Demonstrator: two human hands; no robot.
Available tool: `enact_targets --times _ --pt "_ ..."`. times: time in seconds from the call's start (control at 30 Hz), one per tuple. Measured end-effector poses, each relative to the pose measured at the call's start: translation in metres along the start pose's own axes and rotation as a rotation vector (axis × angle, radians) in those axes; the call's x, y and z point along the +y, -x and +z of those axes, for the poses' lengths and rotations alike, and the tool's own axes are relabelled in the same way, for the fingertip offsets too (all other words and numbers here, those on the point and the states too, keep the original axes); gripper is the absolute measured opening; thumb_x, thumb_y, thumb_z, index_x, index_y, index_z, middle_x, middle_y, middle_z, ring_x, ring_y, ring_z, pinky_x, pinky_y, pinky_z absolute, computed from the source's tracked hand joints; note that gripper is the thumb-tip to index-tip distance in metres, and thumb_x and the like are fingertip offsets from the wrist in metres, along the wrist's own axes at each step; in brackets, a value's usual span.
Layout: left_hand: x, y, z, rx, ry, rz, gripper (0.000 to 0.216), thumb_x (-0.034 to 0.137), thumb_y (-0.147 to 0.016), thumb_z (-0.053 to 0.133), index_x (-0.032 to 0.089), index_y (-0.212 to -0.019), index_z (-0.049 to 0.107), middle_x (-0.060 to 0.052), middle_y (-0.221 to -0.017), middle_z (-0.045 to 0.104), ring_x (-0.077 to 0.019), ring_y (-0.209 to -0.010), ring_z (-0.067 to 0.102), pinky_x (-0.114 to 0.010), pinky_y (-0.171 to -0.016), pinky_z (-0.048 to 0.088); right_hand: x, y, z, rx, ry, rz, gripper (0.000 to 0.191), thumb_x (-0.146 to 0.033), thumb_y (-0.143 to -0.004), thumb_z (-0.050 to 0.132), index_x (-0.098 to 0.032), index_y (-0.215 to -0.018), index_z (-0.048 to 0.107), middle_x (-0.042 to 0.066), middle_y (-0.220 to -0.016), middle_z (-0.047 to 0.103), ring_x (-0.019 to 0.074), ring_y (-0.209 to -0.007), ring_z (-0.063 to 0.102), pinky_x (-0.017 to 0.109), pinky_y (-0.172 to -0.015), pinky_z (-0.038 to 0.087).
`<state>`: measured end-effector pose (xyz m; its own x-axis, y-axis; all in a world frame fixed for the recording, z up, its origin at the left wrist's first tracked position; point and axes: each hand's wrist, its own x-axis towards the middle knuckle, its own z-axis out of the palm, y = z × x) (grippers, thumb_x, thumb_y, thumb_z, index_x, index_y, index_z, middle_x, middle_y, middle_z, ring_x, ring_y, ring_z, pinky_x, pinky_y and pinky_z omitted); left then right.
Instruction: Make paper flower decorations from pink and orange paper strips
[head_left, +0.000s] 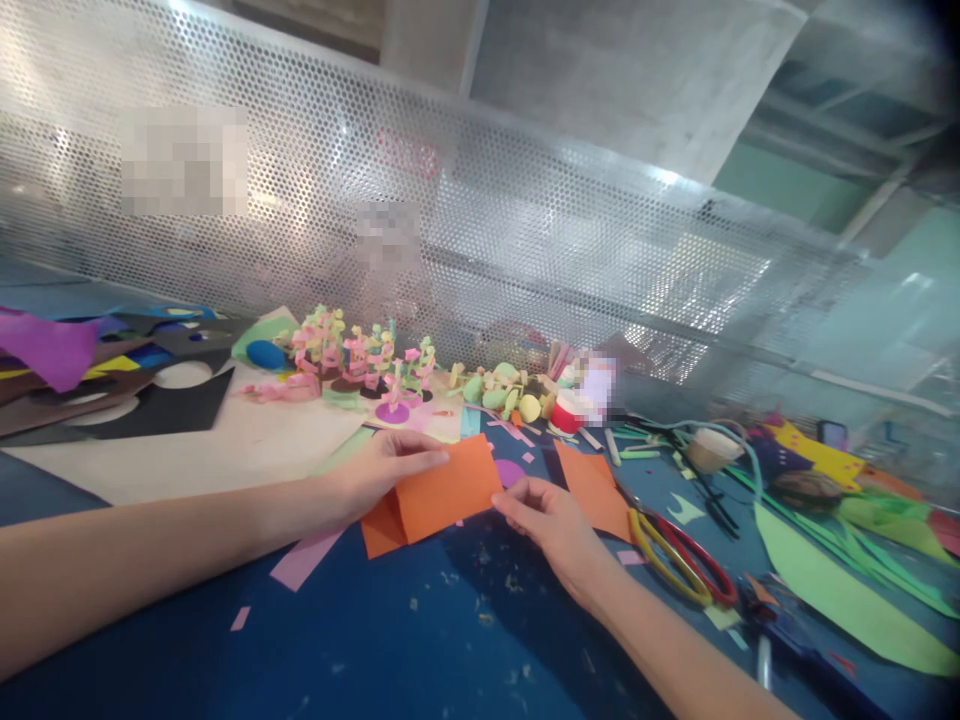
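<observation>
A folded sheet of orange paper is held up over the blue table between both of my hands. My left hand pinches its upper left part, thumb on the near face and the other fingers behind it. With thumb and fingertips, my right hand grips the right edge. One layer of the sheet sticks out at the lower left. Behind my right hand lies another orange paper piece, beside scissors with yellow and red handles. A purple paper circle shows just behind my right fingers.
Small pink and green paper plants stand at the back, near a red-and-white container. Black paper sheets are piled left. Right lie a green paper piece and a dark blue tool. A perforated metal screen bounds the table.
</observation>
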<state>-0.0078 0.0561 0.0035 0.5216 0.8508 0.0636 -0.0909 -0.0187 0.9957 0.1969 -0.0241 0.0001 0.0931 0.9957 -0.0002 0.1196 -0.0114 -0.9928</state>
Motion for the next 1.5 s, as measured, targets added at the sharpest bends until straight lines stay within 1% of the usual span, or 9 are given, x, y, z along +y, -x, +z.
enact_targets --times 0.07,0.17,0.27,0.33,0.57,0.8,1.07,1.3,1.5 --pt "0.0004 0.0002 0.0002 -0.008 -0.020 -0.002 0.025 0.038 -0.064 0.069 0.018 -0.079 0.068 -0.005 -0.085 0.069 -0.0204 -0.079 0.061 -0.029 -0.071 0.045 -0.0010 0.0006 0.0009 0.009 -0.013 0.002 0.029 -0.038 -0.064 0.072 -0.016 -0.059 0.054 -0.006 -0.052 0.046 0.0067 -0.050 0.036 0.022 -0.051 0.028" --pt "-0.0013 -0.0005 -0.0001 0.000 -0.020 0.003 0.029 0.041 -0.066 0.067 0.018 -0.084 0.068 -0.006 -0.089 0.069 -0.0214 -0.082 0.061 -0.030 -0.073 0.046 -0.0024 0.0008 0.0015 0.005 -0.094 0.023 0.030 -0.043 -0.067 0.069 -0.015 -0.062 0.059 -0.002 -0.056 0.055 0.0091 -0.054 0.044 0.023 -0.055 0.034" --pt "-0.0038 -0.0018 -0.0009 0.035 -0.030 0.002 0.030 0.043 -0.067 0.066 0.019 -0.086 0.068 -0.005 -0.088 0.069 -0.0215 -0.081 0.062 -0.030 -0.071 0.046 -0.0032 0.0004 0.0008 0.008 -0.224 0.049 0.032 -0.046 -0.071 0.063 -0.015 -0.070 0.064 0.003 -0.063 0.061 0.0117 -0.059 0.050 0.024 -0.058 0.038" --pt "-0.0046 -0.0023 -0.0011 0.048 -0.040 -0.003 0.031 0.044 -0.066 0.066 0.019 -0.085 0.068 -0.005 -0.087 0.069 -0.0214 -0.080 0.062 -0.029 -0.069 0.046 -0.0034 0.0001 0.0000 0.007 -0.255 0.061 0.031 -0.045 -0.070 0.065 -0.015 -0.070 0.065 0.003 -0.063 0.062 0.0117 -0.059 0.051 0.024 -0.057 0.038" --pt "-0.0041 -0.0015 -0.0008 0.001 -0.015 0.002 0.031 0.044 -0.067 0.065 0.019 -0.086 0.068 -0.005 -0.086 0.069 -0.0210 -0.079 0.062 -0.030 -0.070 0.045 -0.0038 -0.0005 -0.0010 -0.013 -0.144 0.073 0.024 -0.036 -0.064 0.073 -0.014 -0.071 0.065 0.001 -0.063 0.062 0.0092 -0.058 0.049 0.022 -0.058 0.039" --pt "-0.0033 -0.0010 -0.0001 -0.003 0.019 -0.006 0.029 0.042 -0.068 0.066 0.018 -0.085 0.067 -0.005 -0.085 0.069 -0.0209 -0.078 0.062 -0.030 -0.070 0.046 -0.0039 -0.0001 -0.0014 -0.021 -0.142 0.067 0.024 -0.037 -0.064 0.072 -0.015 -0.070 0.065 0.001 -0.062 0.062 0.0088 -0.057 0.048 0.022 -0.057 0.039" --pt "0.0011 0.0017 0.0021 -0.005 0.083 -0.068 0.030 0.043 -0.067 0.066 0.019 -0.085 0.066 -0.005 -0.081 0.070 -0.0219 -0.073 0.063 -0.031 -0.066 0.047 -0.0040 0.0003 -0.0009 -0.021 -0.077 0.040 0.025 -0.038 -0.063 0.072 -0.015 -0.069 0.065 0.002 -0.064 0.062 0.0101 -0.058 0.050 0.024 -0.060 0.040" --pt "0.0005 0.0005 0.0016 0.005 0.018 -0.005 0.025 0.040 -0.064 0.069 0.020 -0.079 0.069 -0.004 -0.081 0.068 -0.0195 -0.074 0.061 -0.028 -0.067 0.045 -0.0042 0.0005 -0.0010 -0.030 -0.040 0.019 0.024 -0.038 -0.062 0.072 -0.016 -0.067 0.064 0.001 -0.063 0.062 0.0111 -0.058 0.050 0.025 -0.060 0.039" --pt "0.0029 0.0019 0.0023 -0.003 0.023 -0.007 0.021 0.038 -0.065 0.070 0.020 -0.075 0.069 -0.003 -0.080 0.068 -0.0175 -0.073 0.060 -0.026 -0.065 0.044 -0.0049 0.0012 -0.0007 -0.039 -0.003 0.020 0.022 -0.036 -0.064 0.071 -0.017 -0.064 0.060 -0.002 -0.061 0.058 0.0104 -0.059 0.048 0.025 -0.060 0.036"
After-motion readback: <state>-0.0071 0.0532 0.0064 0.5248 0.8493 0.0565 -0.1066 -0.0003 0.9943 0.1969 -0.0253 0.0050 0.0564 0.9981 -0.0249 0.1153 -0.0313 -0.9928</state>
